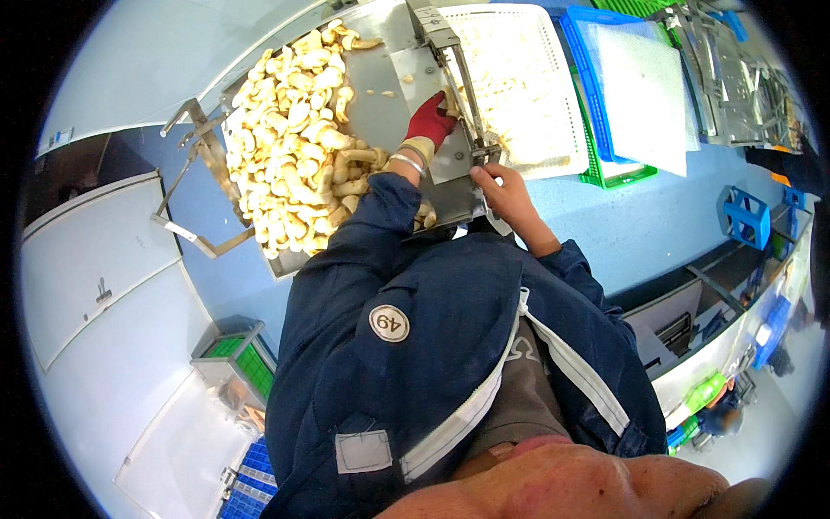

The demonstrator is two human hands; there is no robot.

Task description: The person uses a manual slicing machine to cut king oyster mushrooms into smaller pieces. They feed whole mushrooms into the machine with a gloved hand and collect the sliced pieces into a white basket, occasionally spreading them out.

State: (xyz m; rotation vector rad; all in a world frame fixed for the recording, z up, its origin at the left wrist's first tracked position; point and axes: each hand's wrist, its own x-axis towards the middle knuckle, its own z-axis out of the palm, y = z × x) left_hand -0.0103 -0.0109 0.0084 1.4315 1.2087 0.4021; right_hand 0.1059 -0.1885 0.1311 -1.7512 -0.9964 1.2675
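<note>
My left hand (430,123), in a red glove with a metal bangle at the wrist, holds a pale mushroom (452,104) against the long blade of a metal slicer (468,91). My bare right hand (506,188) grips the slicer's near end by its handle (494,156), which my fingers partly hide. To the left, a large heap of mushrooms (298,143) with thick pale stems and brownish caps covers the steel worktop (373,71). Beyond the blade, on the right, thin pale slices lie spread in a white perforated tray (572,117).
A blue crate (587,84) with white mesh sheets (642,91) stands right of the tray, over a green crate (626,180). A metal bracket (214,156) juts out at the worktop's left. A blue stool (746,217) stands far right. Another person (720,418) appears at the lower right.
</note>
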